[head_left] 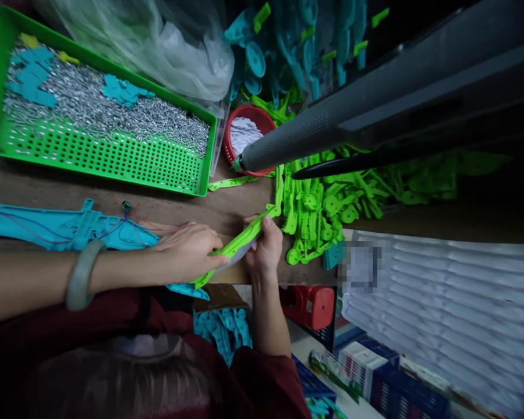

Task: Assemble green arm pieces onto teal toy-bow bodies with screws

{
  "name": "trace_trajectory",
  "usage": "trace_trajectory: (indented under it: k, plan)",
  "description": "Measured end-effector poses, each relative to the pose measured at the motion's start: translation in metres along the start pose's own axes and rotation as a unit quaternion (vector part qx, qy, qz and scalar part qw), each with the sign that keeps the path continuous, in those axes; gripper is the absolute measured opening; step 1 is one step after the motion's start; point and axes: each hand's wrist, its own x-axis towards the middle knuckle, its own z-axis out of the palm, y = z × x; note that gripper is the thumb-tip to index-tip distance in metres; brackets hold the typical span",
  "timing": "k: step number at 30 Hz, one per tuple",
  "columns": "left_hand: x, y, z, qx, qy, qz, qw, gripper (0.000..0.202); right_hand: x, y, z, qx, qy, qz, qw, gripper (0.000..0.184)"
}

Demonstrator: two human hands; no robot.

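Note:
A long lime-green plastic part (244,234) with a greyish face slants over the near edge of the workbench. My left hand (190,251), with a bangle on the wrist, is closed on its lower end. Farther up, my right hand (265,244) grips the same part, thumb along its edge. Beneath and beside my left hand lies a long blue plastic part (43,227), with thin red and blue wires and a small circuit board (127,205) on it. A thin green plastic strip (231,183) rests on the bench beyond my hands.
A green perforated tray (113,160) holds many small metal screws and blue pieces. A red basket (227,139) contains white pieces. Heaped green parts (314,203) lie to the right. A large dark grey bar (314,125) crosses above. Blue parts (222,331) sit below the bench edge.

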Motion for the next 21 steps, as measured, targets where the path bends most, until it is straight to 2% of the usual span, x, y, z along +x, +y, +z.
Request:
trace_trajectory:
  k: [7, 13, 15, 19, 21]
  plan:
    - [0.001, -0.003, 0.003, 0.000, 0.013, 0.021, 1.000, 0.029, 0.011, -0.009, -0.001, 0.016, -0.022, 0.023, 0.999, 0.035]
    - [0.001, -0.005, 0.004, 0.022, 0.014, 0.038, 0.999, 0.030, 0.021, -0.009, 0.005, 0.033, 0.051, -0.026, 0.998, 0.035]
    - [0.002, -0.007, 0.005, 0.024, 0.018, 0.042, 0.999, 0.030, 0.012, -0.007, 0.001, 0.026, 0.018, 0.000, 0.999, 0.037]
    - [0.002, -0.007, 0.007, 0.013, 0.020, 0.051, 0.998, 0.026, -0.026, 0.000, -0.016, -0.058, -0.131, 0.116, 0.983, 0.040]
    - [0.001, -0.007, 0.007, 0.010, 0.021, 0.047, 0.999, 0.025, -0.042, 0.006, -0.021, -0.084, -0.148, 0.137, 0.976, 0.038]
